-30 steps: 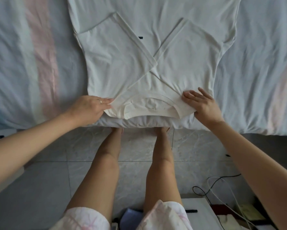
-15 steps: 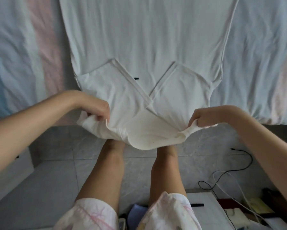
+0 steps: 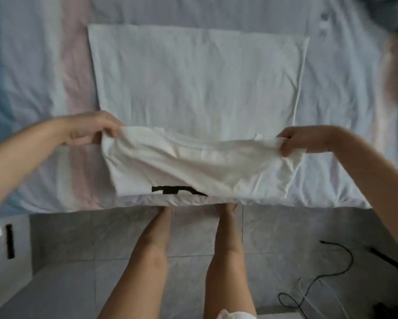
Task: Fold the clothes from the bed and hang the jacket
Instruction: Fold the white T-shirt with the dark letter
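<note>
Black cable lies on grey floor tiles; white cabinet stands at left.

Bare arms, legs; wht shorts.

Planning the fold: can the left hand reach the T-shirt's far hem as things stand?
Probably yes: nothing lies on the T-shirt between left hand and far hem, though it is pinching the near edge.

Soft, even light falls on the pale bed, with no glare and only faint shadows.
Motion blur softens the whole frame, worst at the top right corner; wide-angle distortion bows the floor tiles near the edges.
</note>
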Demonstrator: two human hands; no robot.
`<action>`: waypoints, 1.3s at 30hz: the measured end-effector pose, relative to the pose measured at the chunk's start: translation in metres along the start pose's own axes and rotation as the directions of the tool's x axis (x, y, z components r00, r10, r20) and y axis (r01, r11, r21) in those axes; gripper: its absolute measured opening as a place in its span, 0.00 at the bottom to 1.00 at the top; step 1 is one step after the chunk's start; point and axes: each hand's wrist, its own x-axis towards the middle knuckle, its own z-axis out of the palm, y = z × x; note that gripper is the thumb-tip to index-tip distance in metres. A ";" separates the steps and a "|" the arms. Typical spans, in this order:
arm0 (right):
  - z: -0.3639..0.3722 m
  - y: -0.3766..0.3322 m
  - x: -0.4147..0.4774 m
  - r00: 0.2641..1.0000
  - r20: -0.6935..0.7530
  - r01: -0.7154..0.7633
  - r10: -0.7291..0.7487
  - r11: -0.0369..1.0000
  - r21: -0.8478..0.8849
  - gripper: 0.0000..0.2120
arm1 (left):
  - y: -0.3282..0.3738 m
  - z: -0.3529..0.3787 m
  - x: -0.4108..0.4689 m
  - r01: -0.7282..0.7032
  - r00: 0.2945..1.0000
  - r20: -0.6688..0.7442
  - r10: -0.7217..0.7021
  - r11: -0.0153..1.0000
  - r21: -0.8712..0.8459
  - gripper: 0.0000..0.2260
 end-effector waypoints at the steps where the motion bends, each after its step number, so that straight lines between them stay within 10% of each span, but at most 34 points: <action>1: -0.019 -0.010 0.004 0.998 -0.061 0.031 -0.026 0.996 0.081 0.09 | 0.015 -0.009 0.008 -0.067 0.995 -0.077 0.065 0.998 -0.018 0.13; 7: -0.102 -0.072 0.079 0.801 -0.570 0.374 -0.183 0.897 0.238 0.18 | 0.069 -0.057 0.101 -0.339 0.688 -0.629 0.362 0.927 0.163 0.11; 15: -0.082 -0.069 0.153 0.332 -0.943 0.540 0.037 0.812 0.222 0.05 | 0.049 -0.058 0.163 -0.429 0.503 -0.792 0.345 0.895 0.117 0.03; 20: -0.092 -0.077 0.145 0.173 -0.981 0.645 0.089 0.743 0.181 0.07 | 0.069 -0.064 0.158 -0.513 0.358 -0.828 0.432 0.832 0.211 0.07; 33: -0.101 -0.092 0.172 0.229 -0.958 0.546 0.170 0.793 0.272 0.11 | 0.061 -0.067 0.181 -0.479 0.371 -0.865 0.339 0.867 0.134 0.06; 39: -0.107 -0.104 0.168 0.247 -0.922 0.667 0.298 0.637 0.385 0.04 | 0.073 -0.072 0.176 -0.549 0.341 -0.880 0.331 0.830 0.099 0.11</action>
